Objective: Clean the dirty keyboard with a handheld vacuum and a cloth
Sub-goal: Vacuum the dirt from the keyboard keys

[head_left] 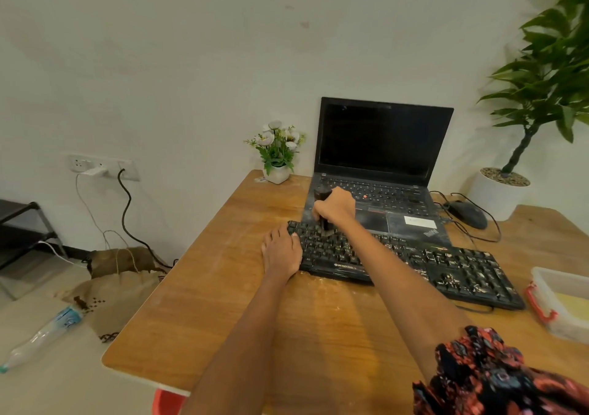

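Note:
A black keyboard (446, 271) speckled with pale crumbs lies across the wooden table (223, 303). My right hand (336, 205) grips a dark cylindrical handheld vacuum (321, 195), held upright with its lower end pressed on the keys near the keyboard's upper left. My left hand (281, 252) rests flat over the keyboard's left end, fingers on its edge. A yellow cloth (573, 307) lies in a clear plastic box (548, 290) at the right edge.
An open black laptop (382, 146) stands just behind the keyboard. A black mouse (468, 213) with its cable lies to its right. A small flower pot (277, 172) and a large potted plant (503, 188) stand at the back. Bags and a bottle lie on the floor.

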